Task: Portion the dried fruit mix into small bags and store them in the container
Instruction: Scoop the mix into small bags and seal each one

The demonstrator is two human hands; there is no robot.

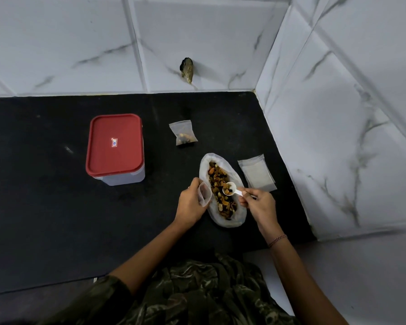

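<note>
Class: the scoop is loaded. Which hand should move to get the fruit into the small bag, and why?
The right hand: it holds the loaded scoop just beside the small bag, which the left hand holds open over the big fruit bag.

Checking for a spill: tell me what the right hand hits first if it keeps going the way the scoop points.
Probably the small open bag in the left hand, though depth is unclear.

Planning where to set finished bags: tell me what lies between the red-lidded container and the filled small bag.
Nothing: in the head view, only bare black counter separates the red-lidded container from the filled small bag.
</note>
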